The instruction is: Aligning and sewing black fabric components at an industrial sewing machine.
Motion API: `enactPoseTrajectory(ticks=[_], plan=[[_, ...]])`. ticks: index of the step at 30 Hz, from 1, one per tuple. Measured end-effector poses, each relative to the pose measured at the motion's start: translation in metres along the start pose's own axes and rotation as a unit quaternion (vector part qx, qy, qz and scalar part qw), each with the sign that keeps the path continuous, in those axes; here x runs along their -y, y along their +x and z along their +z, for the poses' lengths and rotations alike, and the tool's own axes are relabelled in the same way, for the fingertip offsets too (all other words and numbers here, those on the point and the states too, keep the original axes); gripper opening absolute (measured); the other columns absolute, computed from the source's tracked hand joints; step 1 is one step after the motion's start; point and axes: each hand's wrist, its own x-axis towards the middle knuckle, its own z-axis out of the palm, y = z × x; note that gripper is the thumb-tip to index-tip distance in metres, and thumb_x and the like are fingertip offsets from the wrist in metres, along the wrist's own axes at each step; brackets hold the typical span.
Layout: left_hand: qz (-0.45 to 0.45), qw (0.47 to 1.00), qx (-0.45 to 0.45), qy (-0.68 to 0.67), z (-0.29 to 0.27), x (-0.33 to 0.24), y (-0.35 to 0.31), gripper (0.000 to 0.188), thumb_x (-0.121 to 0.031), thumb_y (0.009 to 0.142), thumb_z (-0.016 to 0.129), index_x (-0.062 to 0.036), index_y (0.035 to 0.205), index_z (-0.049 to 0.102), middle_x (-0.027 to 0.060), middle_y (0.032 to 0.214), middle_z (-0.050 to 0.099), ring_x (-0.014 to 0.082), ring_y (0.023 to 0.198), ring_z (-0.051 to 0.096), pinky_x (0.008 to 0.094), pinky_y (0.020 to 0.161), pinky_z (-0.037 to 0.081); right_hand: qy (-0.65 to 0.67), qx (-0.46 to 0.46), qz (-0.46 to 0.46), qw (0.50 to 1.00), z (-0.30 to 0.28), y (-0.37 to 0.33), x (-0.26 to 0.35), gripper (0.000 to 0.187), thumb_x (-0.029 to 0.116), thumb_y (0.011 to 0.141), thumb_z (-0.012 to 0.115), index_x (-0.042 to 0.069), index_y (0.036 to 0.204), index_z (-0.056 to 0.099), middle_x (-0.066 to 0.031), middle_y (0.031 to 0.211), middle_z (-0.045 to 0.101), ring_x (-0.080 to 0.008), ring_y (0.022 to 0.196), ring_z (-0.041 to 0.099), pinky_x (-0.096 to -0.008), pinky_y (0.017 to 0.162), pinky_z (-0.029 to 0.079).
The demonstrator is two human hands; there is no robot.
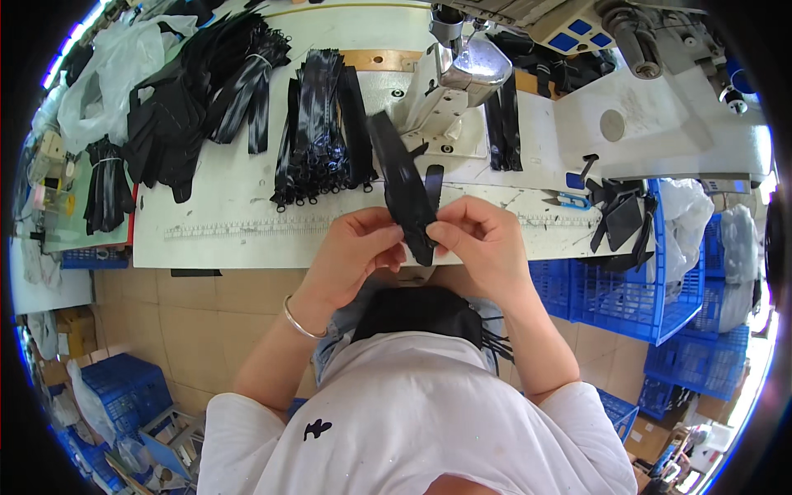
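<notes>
Both of my hands meet at the table's front edge around a black zipper strip (403, 186), which slants up and away toward the sewing machine (450, 91). My left hand (360, 247) pinches its near end from the left, thumb against the fingers. From the other side, my right hand (480, 243) grips the same end between thumb and fingertips. A short dark tab (433, 183) sticks up beside the strip. Just beyond my left hand lies a thick row of black zippers (320, 124), their pulls toward me.
Blue-handled thread snips (569, 200) and loose black pieces (623, 219) lie to the right. Black cut pieces (169, 124) and a tied zipper bundle (106, 186) fill the left. More zippers (503, 124) rest right of the machine. Blue crates (615, 301) stand below the table's right end.
</notes>
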Motion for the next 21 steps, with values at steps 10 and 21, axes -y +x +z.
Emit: enactPoseTrajectory(ticks=[10, 21], plan=[[0.029, 0.999, -0.029, -0.014, 0.009, 0.002, 0.011, 0.019, -0.013, 0.089, 0.057, 0.003, 0.093, 0.066, 0.007, 0.074, 0.064, 0.013, 0.061, 0.06, 0.0253, 0.055, 0.05, -0.143, -0.018, -0.129, 0.981, 0.001, 0.016, -0.021, 0.013, 0.009, 0.082, 0.067, -0.001, 0.088, 0.061, -0.0088, 0.097, 0.061, -0.0142, 0.081, 0.06, -0.0287, 0.07, 0.048], [0.098, 0.988, -0.053, 0.109, 0.03, -0.02, 0.012, 0.02, -0.018, 0.086, 0.067, -0.0002, 0.079, 0.065, 0.0054, 0.067, 0.063, 0.0105, 0.053, 0.057, 0.0229, 0.049, 0.049, 0.055, 0.037, 0.043, 0.997, -0.013, 0.027, -0.014, 0.018, 0.015, 0.087, 0.065, -0.002, 0.084, 0.061, -0.0063, 0.071, 0.064, -0.0107, 0.061, 0.062, -0.023, 0.055, 0.05]])
